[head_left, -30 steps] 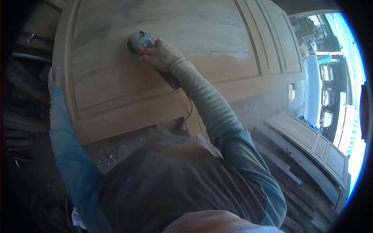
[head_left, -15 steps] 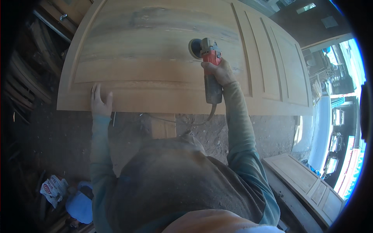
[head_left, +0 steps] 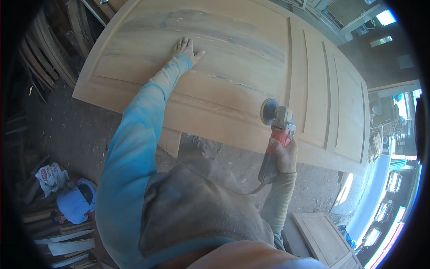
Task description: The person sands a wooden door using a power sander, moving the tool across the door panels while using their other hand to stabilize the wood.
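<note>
A large panelled wooden door (head_left: 242,130) lies flat in front of me, its big panel marked with grey, streaky patches. My left hand (head_left: 187,50) rests on that panel, fingers spread and holding nothing. In my right hand (head_left: 285,154) is a red and grey angle grinder (head_left: 281,132), fingers wrapped round its body. The grinder's round disc (head_left: 269,111) is over the door's near rail, close to the panel's lower right corner; I cannot tell whether it touches the wood. A cord runs from the grinder's rear end toward my body.
Curved wooden pieces (head_left: 49,49) lean at the far left. A white bag (head_left: 51,178) and a blue container (head_left: 74,204) lie on the floor at lower left, near loose wood strips (head_left: 71,246). Another panelled door (head_left: 322,237) stands at lower right. A wooden support (head_left: 170,141) shows under the door's edge.
My left hand has moved from the door's near edge up onto the panel. The right hand has brought the grinder nearer to me and rightward, off the panel's middle. The view has turned.
</note>
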Demonstrator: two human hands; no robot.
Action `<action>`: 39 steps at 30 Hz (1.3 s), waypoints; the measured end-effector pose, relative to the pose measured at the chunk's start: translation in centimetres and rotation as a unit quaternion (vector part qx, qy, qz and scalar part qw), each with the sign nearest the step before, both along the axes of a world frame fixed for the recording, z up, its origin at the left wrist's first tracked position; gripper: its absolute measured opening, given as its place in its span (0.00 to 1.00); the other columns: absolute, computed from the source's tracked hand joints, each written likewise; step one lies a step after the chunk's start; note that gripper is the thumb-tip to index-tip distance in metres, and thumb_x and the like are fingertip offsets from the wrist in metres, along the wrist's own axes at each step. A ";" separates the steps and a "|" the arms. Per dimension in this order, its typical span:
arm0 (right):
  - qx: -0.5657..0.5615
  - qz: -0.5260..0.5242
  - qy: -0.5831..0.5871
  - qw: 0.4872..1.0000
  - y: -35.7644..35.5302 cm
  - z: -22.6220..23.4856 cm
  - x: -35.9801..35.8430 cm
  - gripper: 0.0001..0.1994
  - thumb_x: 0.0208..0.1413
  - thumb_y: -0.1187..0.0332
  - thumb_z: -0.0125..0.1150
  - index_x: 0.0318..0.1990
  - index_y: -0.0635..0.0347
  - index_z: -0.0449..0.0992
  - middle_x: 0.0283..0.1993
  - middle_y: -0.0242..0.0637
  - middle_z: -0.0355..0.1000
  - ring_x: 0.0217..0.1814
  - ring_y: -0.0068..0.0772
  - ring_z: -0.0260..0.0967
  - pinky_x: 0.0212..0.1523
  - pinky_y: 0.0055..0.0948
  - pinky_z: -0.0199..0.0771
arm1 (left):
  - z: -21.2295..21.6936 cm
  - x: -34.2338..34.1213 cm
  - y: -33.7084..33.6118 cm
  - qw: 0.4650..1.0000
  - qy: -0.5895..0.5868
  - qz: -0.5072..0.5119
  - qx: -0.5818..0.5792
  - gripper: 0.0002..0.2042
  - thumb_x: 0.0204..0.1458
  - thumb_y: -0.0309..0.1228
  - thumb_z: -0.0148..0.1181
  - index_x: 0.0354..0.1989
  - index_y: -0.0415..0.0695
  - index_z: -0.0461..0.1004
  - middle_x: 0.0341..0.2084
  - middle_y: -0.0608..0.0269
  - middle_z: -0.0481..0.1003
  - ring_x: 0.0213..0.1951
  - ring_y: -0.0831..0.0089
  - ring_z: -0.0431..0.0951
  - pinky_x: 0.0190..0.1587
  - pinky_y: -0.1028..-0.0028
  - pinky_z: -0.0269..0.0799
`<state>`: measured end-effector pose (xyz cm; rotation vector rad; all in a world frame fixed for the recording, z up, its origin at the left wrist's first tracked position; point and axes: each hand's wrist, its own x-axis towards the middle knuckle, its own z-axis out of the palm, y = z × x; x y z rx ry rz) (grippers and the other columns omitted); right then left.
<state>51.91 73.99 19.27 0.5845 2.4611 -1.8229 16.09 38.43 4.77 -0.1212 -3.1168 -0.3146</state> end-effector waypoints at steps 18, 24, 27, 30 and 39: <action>0.178 -0.022 0.052 0.982 11.9 -1.1 -15.8 0.32 0.51 0.54 0.74 0.57 0.69 0.74 0.45 0.39 0.78 0.45 0.28 0.76 0.44 0.32 0.77 | -0.9 -0.7 11.5 0.990 0.021 -0.129 0.046 0.43 0.64 0.60 0.50 0.78 0.42 0.53 0.80 0.49 0.47 0.80 0.48 0.41 0.80 0.50 0.36; 0.152 0.010 0.082 0.985 14.3 -3.1 -21.6 0.28 0.51 0.57 0.75 0.55 0.66 0.77 0.46 0.37 0.79 0.45 0.28 0.76 0.47 0.31 0.77 | 0.1 1.6 19.9 0.988 -0.002 -0.154 0.024 0.42 0.65 0.60 0.48 0.79 0.43 0.51 0.80 0.51 0.45 0.81 0.48 0.40 0.80 0.50 0.36; 0.148 -0.017 0.105 0.983 15.0 -2.5 -22.3 0.28 0.51 0.58 0.76 0.55 0.67 0.77 0.47 0.37 0.79 0.47 0.29 0.77 0.48 0.31 0.77 | 0.6 2.0 24.4 0.984 -0.035 -0.175 0.030 0.42 0.66 0.59 0.44 0.80 0.42 0.47 0.81 0.52 0.44 0.81 0.50 0.38 0.81 0.52 0.33; 0.163 -0.026 0.113 0.980 19.0 -3.4 -22.5 0.30 0.50 0.58 0.76 0.55 0.71 0.75 0.47 0.42 0.79 0.46 0.32 0.77 0.48 0.34 0.77 | 0.1 1.7 27.5 0.982 -0.002 -0.187 0.024 0.40 0.67 0.58 0.44 0.80 0.43 0.49 0.80 0.52 0.45 0.81 0.51 0.38 0.81 0.52 0.33; 0.205 0.067 0.031 0.976 24.1 -4.6 -25.9 0.27 0.50 0.56 0.76 0.50 0.68 0.77 0.41 0.39 0.80 0.40 0.32 0.78 0.43 0.33 0.79 | 1.1 12.1 27.6 0.938 -0.078 -0.295 0.164 0.35 0.66 0.54 0.54 0.73 0.40 0.63 0.75 0.45 0.57 0.77 0.47 0.53 0.77 0.51 0.48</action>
